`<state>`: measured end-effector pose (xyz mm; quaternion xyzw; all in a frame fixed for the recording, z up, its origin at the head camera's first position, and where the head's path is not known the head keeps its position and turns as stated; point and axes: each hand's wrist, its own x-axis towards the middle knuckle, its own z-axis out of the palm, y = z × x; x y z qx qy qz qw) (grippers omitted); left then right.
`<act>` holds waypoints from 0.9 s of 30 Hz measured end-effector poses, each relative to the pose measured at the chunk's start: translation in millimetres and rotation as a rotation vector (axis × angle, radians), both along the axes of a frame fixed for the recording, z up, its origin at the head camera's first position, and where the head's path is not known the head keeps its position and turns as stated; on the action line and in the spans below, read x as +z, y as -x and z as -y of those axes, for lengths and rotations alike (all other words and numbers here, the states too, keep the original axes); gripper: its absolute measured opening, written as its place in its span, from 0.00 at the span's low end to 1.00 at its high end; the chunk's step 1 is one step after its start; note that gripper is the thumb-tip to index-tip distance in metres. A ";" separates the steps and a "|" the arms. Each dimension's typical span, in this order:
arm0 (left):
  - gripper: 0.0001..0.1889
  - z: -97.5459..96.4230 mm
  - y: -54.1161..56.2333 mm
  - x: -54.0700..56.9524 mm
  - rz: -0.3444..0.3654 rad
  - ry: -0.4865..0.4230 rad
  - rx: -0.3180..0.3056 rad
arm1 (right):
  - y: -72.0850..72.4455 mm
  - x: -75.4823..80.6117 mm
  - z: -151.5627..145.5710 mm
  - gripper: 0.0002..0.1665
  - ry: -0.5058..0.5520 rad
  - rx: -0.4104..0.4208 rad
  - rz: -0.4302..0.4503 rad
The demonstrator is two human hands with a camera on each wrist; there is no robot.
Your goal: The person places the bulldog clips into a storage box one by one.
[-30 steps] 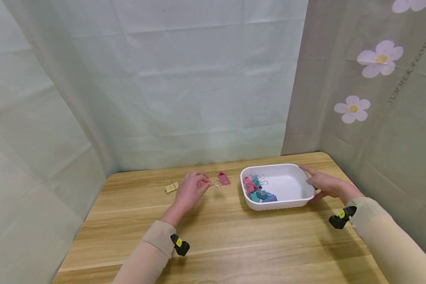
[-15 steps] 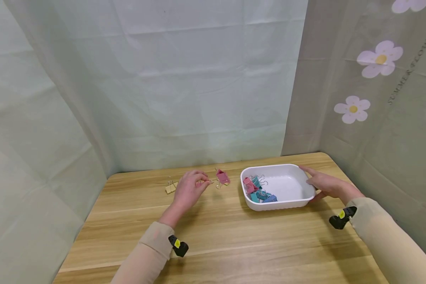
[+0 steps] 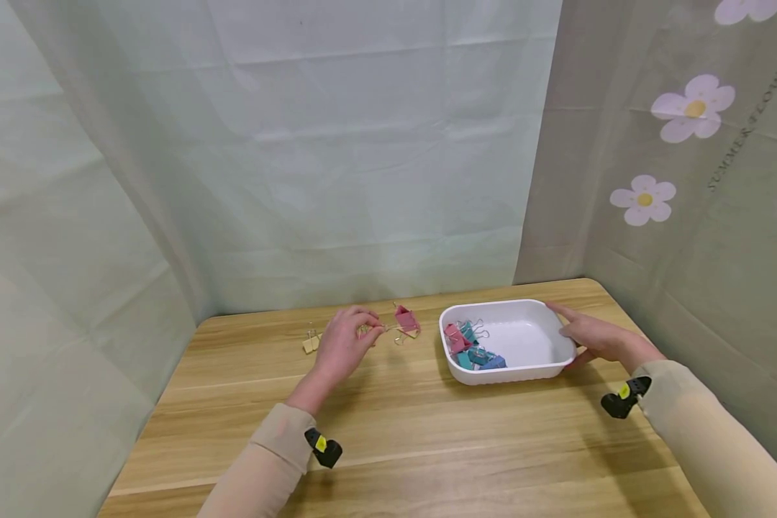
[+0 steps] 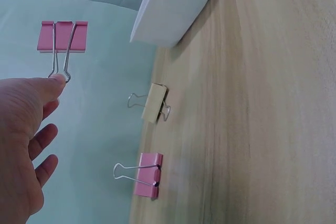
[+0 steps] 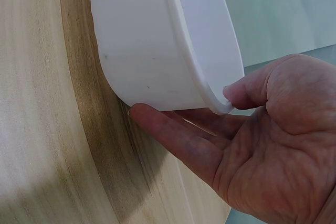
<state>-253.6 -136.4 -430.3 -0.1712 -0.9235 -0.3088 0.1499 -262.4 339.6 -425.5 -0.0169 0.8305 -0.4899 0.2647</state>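
Observation:
My left hand (image 3: 344, 347) pinches the wire handles of a pink binder clip (image 4: 63, 38) between thumb and forefinger, its other fingers loosely bent. In the head view the held clip hangs just right of the fingertips, off the table. Below it lies a yellow binder clip (image 3: 409, 334). Another pink binder clip (image 4: 148, 176) rests on the table, mostly hidden behind my left hand in the head view. My right hand (image 3: 596, 337) grips the right end of a white plastic tray (image 5: 147, 51), thumb over the rim and fingers against the outside.
Several pink, teal and blue binder clips (image 3: 479, 355) lie at the tray's left end. One more yellow binder clip (image 3: 311, 344) is left of my left hand, partly covered by it. The wooden table (image 3: 427, 446) ends at a hanging cloth (image 3: 362, 180) behind.
My left hand has lifted the pink binder clip slightly and drifted a little left, which brings the yellow clip underneath into view. The right hand and tray have stayed put.

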 end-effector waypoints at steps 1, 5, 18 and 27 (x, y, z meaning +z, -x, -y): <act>0.07 0.1 0.0 0.8 -0.004 0.003 -0.002 | 0.0 -0.1 -0.1 0.42 -0.001 0.000 0.000; 0.07 0.2 -0.6 5.7 -0.003 0.013 -0.002 | 0.1 0.2 -0.5 0.42 -0.006 0.003 -0.001; 0.07 -4.8 -2.8 18.6 -0.012 -0.013 -0.016 | 0.3 3.0 1.1 0.42 -0.001 0.008 0.010; 0.08 -16.5 -1.2 24.8 -0.039 0.010 -0.030 | 0.2 2.9 0.8 0.43 0.014 0.007 0.014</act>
